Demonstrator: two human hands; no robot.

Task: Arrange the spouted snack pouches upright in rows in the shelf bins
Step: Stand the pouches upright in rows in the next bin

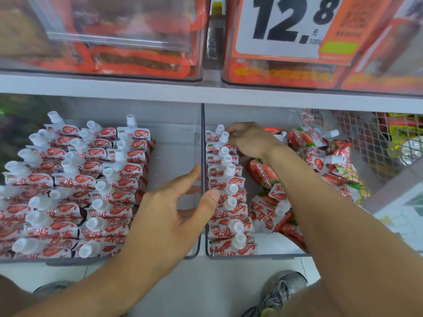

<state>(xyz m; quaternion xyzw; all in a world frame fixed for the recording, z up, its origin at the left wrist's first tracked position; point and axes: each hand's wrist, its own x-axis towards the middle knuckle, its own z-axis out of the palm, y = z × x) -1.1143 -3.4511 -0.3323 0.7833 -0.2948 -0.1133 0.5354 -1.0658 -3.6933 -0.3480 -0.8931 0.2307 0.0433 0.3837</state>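
Two clear shelf bins stand side by side. The left bin (176,138) holds three upright rows of red-and-white spouted pouches (75,186). In the right bin (263,120), one upright row of pouches (225,191) runs along its left wall, and loose pouches (320,154) lie in a heap to the right. My left hand (174,209) straddles the divider between the bins, fingers in the left bin's bare strip and thumb pressing a pouch in the row. My right hand (249,140) reaches to the far end of that row, its fingers curled on the rearmost pouch (217,133).
Above, a white shelf board (137,88) carries clear bins of orange packets and a price sign (283,26) reading 12.8. A wire mesh basket (389,133) with other goods sits to the right. My shoes (283,289) show on the floor below.
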